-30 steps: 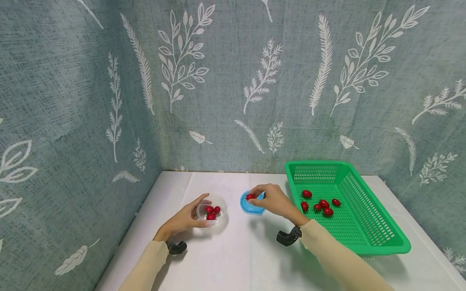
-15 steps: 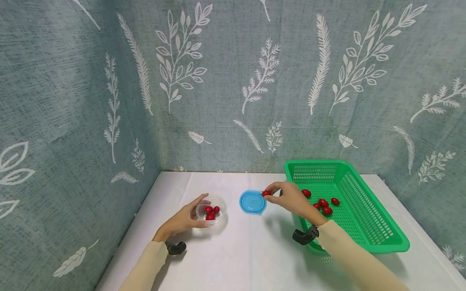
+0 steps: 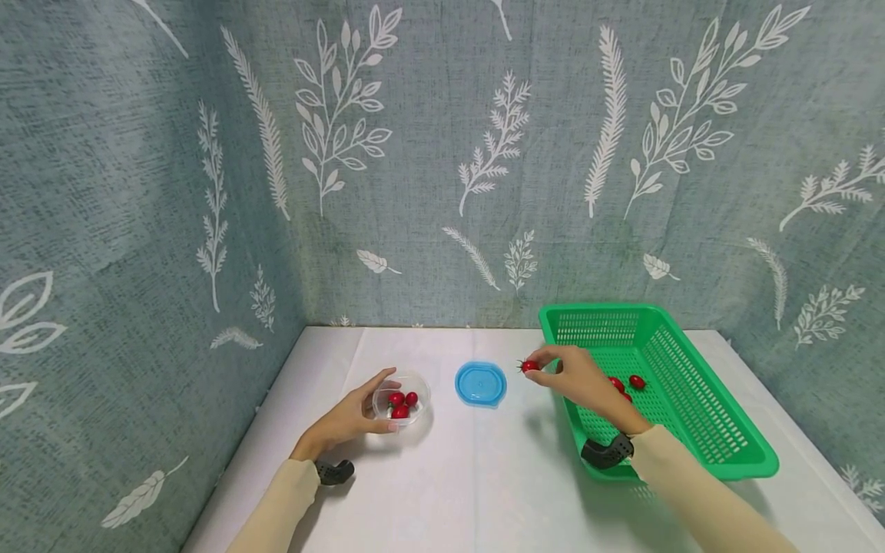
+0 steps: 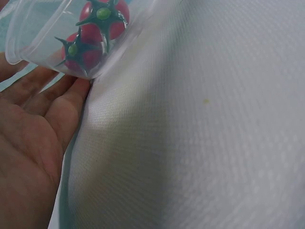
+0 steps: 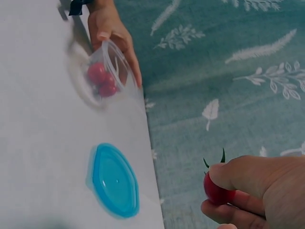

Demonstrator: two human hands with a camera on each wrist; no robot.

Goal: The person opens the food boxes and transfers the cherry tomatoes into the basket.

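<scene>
In the head view my left hand holds a small clear plastic container, thumb on the near side and fingers round the far side. Inside lie several red cherry tomatoes; green star-shaped stems show through the wall in the left wrist view. My right hand pinches one cherry tomato between thumb and fingers, its green stem pointing left. This held tomato shows close up in the right wrist view. Between the two hands a blue lid lies flat on the table.
A green perforated basket stands on the right, partly under my right forearm. A few more cherry tomatoes lie in it, some hidden by the hand. Leaf-patterned cloth hangs behind the white-covered table.
My right hand has moved right with the cherry tomato, from above the blue lid to beside the basket's left edge, uncovering the lid. The left hand and container stay put.
</scene>
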